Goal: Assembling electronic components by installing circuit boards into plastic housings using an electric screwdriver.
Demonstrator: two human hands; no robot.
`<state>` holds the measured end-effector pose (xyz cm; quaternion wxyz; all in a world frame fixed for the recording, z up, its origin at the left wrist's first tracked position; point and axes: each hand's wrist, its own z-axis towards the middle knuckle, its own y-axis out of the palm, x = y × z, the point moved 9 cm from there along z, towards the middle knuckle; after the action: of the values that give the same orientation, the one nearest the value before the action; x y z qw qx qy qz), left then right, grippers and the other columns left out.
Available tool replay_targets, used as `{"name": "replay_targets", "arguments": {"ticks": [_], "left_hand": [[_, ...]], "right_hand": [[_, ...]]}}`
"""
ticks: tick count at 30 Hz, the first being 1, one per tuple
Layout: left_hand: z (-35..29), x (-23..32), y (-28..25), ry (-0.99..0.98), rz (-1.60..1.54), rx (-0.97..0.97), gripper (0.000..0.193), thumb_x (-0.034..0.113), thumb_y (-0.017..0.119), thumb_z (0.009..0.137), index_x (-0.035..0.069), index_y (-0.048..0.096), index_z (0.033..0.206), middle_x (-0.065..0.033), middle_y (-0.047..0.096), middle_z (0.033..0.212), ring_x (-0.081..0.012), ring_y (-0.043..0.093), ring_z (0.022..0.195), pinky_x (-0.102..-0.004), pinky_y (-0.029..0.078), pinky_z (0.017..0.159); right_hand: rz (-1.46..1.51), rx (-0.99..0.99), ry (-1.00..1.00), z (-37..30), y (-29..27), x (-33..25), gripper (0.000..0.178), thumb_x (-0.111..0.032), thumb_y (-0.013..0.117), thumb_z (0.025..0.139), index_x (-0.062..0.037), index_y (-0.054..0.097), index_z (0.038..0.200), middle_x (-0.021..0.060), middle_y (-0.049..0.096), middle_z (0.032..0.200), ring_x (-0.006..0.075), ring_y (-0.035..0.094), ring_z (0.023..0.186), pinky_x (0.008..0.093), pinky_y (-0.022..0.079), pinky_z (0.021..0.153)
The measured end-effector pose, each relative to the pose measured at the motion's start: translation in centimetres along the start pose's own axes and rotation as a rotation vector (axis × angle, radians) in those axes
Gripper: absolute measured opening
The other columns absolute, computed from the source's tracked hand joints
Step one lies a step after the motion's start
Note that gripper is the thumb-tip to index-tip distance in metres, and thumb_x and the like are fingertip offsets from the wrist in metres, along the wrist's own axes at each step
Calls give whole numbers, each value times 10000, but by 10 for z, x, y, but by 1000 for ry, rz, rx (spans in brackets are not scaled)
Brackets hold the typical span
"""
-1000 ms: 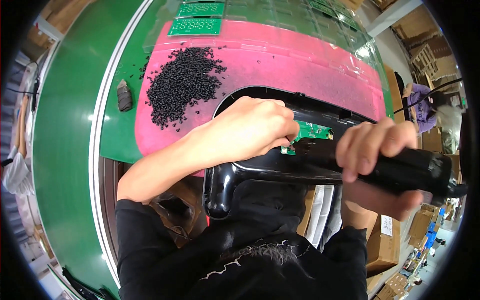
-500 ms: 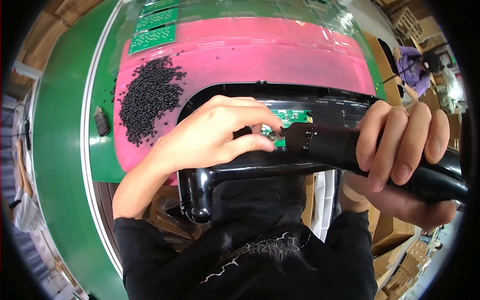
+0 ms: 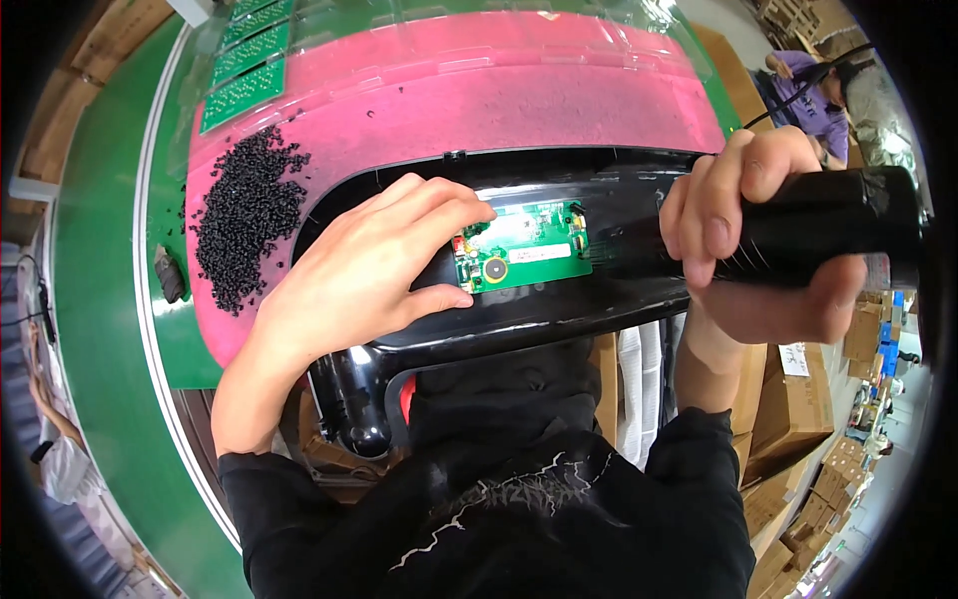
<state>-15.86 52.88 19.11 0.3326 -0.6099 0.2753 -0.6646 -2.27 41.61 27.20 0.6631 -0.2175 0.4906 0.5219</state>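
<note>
A glossy black plastic housing (image 3: 619,190) lies across a pink mat (image 3: 519,90). A small green circuit board (image 3: 524,248) sits in its middle. My left hand (image 3: 364,270) rests flat on the housing, thumb and fingertips touching the board's left edge. My right hand (image 3: 743,240) is wrapped around a thick black cylindrical power tool (image 3: 823,232), raised to the right of the board; its tip is hidden behind my fingers.
A heap of small black screws (image 3: 244,215) lies on the mat's left part. Green circuit boards (image 3: 244,85) lie at the back left on the green conveyor belt (image 3: 100,299). Cardboard boxes (image 3: 798,399) stand lower right. Another person (image 3: 828,90) works at the far right.
My right hand has lifted the tool off the board and drawn it to the right, uncovering the board. The left hand has stayed on the board's left edge.
</note>
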Motion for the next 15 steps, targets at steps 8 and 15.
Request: {"name": "replay_targets", "arguments": {"ticks": [8, 15], "left_hand": [[1, -2, 0, -5, 20, 1, 646, 156, 819, 607, 41, 558, 1187, -109, 566, 1193, -323, 543, 1081, -409, 467, 912], [-2, 16, -33, 179, 26, 286, 425, 89, 786, 659, 8, 620, 1041, -116, 621, 1029, -313, 583, 965, -389, 471, 847]], "right_hand": [[-30, -53, 82, 9, 7, 17, 679, -654, 631, 792, -28, 469, 998, 51, 545, 738, 78, 510, 506, 221, 425, 477], [10, -20, 101, 8, -2, 13, 653, -631, 603, 807, -28, 483, 1025, 37, 532, 732, 102, 482, 513, 262, 432, 572]]}}
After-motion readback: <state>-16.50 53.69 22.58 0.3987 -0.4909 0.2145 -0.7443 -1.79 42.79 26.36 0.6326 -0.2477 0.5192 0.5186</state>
